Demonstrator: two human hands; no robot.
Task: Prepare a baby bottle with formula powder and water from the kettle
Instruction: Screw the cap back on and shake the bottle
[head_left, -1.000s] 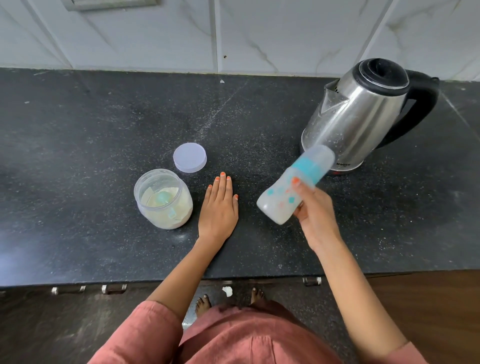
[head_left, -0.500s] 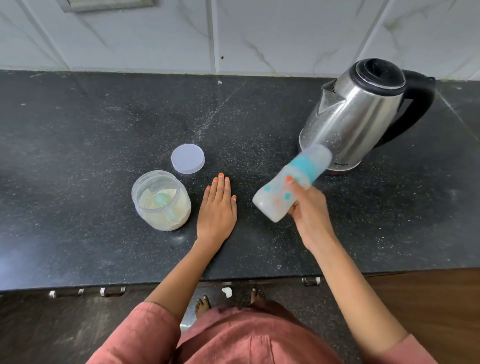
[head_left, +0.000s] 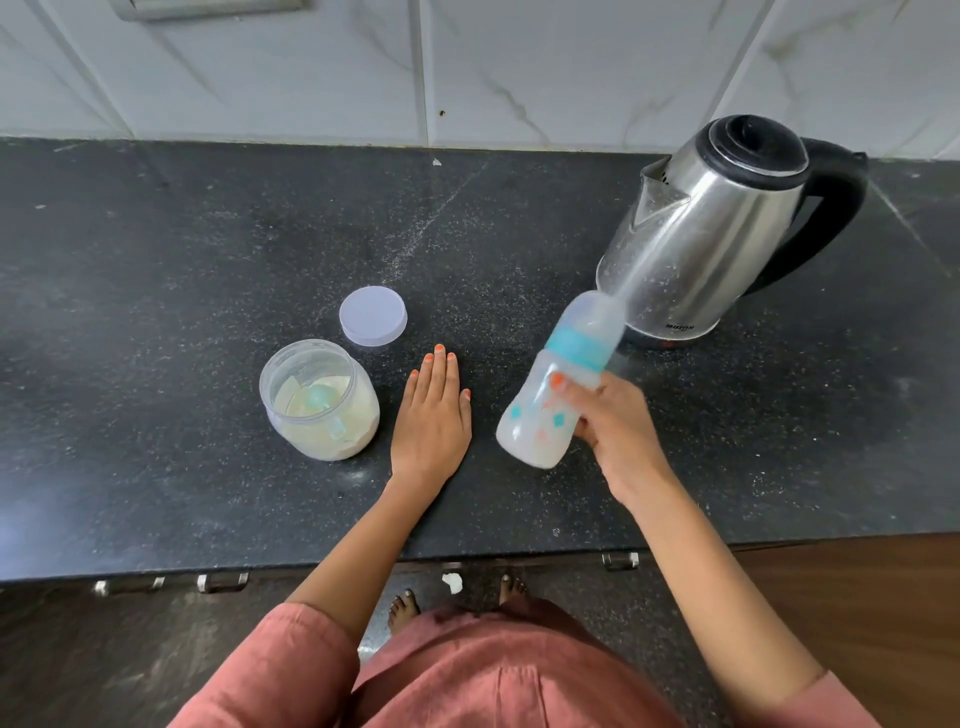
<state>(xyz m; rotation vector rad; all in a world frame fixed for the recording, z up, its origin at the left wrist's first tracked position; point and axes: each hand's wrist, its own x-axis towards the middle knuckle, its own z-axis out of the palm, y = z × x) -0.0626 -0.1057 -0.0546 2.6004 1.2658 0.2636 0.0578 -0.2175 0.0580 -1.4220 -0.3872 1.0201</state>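
So the right hand (head_left: 618, 431) has its grip wrapped round the lower body of the baby bottle (head_left: 556, 389), fingers curled tight on it with one orange-painted nail showing on the front. The bottle is up off the bench (head_left: 156, 312), tilted so its capped top leans toward the kettle (head_left: 717, 234) and its base points back at the person. It has a teal collar under a clear cap, little teal and orange shapes printed on the side, and cloudy white liquid pooled at the low end. It looks a bit smeared, so I can't make out finer detail.

The left hand (head_left: 434, 415) holds nothing: its grip is spread flat, palm down on the bench, just left of the bottle.

Left of that hand, close but not touching, sits the open formula jar (head_left: 319, 400), clear plastic with pale powder inside and a light blue scoop (head_left: 322, 405) in the powder. Its round lid (head_left: 373, 316) lies flat on the bench just behind the jar.

The steel kettle with black lid and handle stands upright behind the bottle, spout facing left, near the white tiled wall (head_left: 311, 67).
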